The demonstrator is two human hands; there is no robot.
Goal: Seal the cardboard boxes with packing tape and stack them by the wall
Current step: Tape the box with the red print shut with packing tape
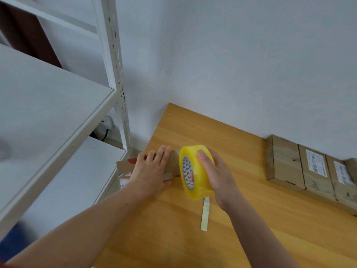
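Your left hand [149, 171] presses flat on the box [126, 170] at the counter's [241, 219] left edge, mid-frame; your right hand [216, 175] grips the tape [195, 171] upright just right of it.

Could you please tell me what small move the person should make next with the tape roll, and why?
Probably draw the tape roll over the right end of the box and down its side. The right hand grips the roll upright at that end while the left hand presses flat on the box top, so the strip likely needs wrapping over the edge.
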